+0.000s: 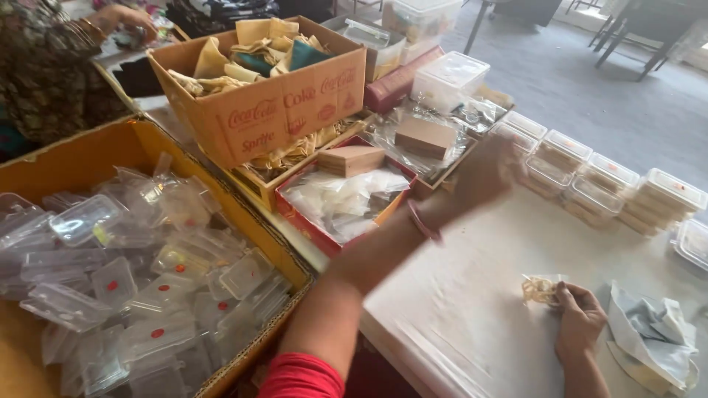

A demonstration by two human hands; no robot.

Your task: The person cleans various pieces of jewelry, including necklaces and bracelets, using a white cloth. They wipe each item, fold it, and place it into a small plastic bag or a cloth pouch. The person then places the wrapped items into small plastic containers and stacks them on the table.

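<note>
At the far left, a large yellow cardboard box (88, 158) is heaped with small clear plastic cases (133, 287), many bearing a round red sticker. Behind it, at the top left corner, another person's hand (122, 18) with bangles rests near dark cloth. Next to the right stands a brown carton (273, 110) with red printed lettering on its side, filled with folded tan, cream and teal cloth pouches (258, 51). Just in front of it, a shallow red tray (324, 236) holds clear plastic bags and a small brown card box (352, 159). Further right, a second brown card box (424, 136) lies on a pile of crinkled plastic, with clear lidded tubs (450, 77) behind. The person's left arm, in a red sleeve with a pink wristband, stretches diagonally across the white table (472, 309); the left hand (490, 173) is blurred, reaching over near the tray and the plastic pile, and its grip cannot be told. Along the table's right edge, stacked clear containers (612, 184) hold tan contents. Near the lower right, the right hand (579, 317) pinches a small clear bag of pale gold thread-like pieces (540, 290), pressing it to the table. Just beside that hand lies a crumpled grey-white pile of bags (653, 339).
</note>
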